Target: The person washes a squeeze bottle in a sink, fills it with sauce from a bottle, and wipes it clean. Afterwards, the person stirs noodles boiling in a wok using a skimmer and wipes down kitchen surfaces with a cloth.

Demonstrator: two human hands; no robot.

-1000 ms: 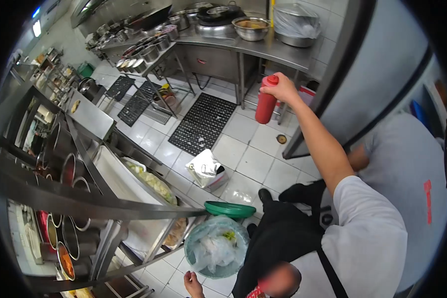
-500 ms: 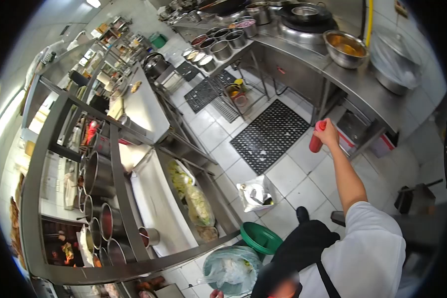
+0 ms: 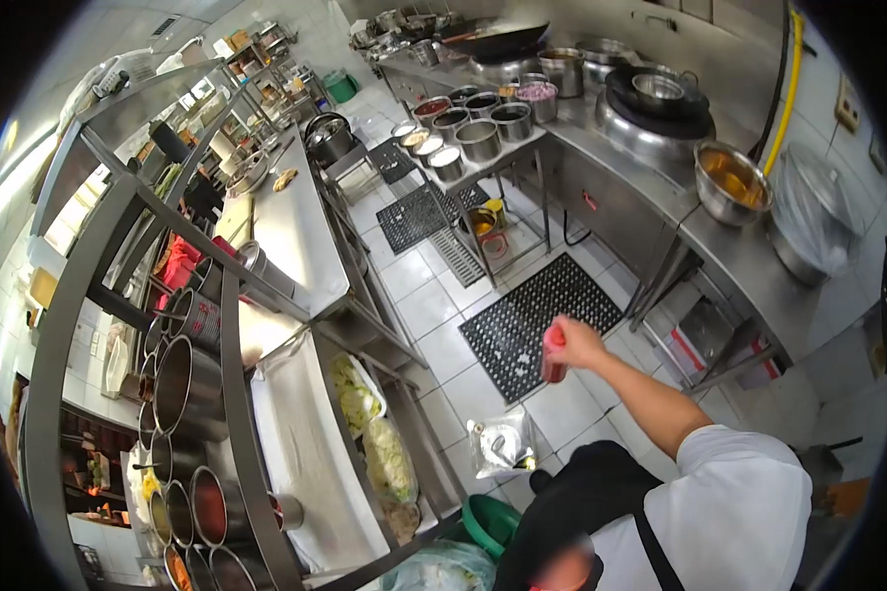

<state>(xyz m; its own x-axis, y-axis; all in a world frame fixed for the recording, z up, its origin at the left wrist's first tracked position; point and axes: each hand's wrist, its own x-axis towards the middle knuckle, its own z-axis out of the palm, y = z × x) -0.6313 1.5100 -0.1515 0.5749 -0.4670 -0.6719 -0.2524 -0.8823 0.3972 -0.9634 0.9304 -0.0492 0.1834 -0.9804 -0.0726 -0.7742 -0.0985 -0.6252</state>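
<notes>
My right hand is out in front of me at the end of a bent arm. Its fingers are wrapped round the upper part of a red bottle, which looks like a squeeze bottle and hangs roughly upright above the floor. The hand covers part of the bottle's top. Below it on the tiles lies a clear plastic bag with something shiny inside. My left hand is out of the picture.
A black perforated mat covers the aisle floor. Right stands a steel counter with a bowl of orange liquid. Several steel pots crowd a small table. Left, a shelf frame rises beside bagged cut vegetables.
My right hand has carried the red bottle leftward and a little nearer to me. The view has shifted, and my left hand, partly visible at the bottom edge before, has gone from sight.
</notes>
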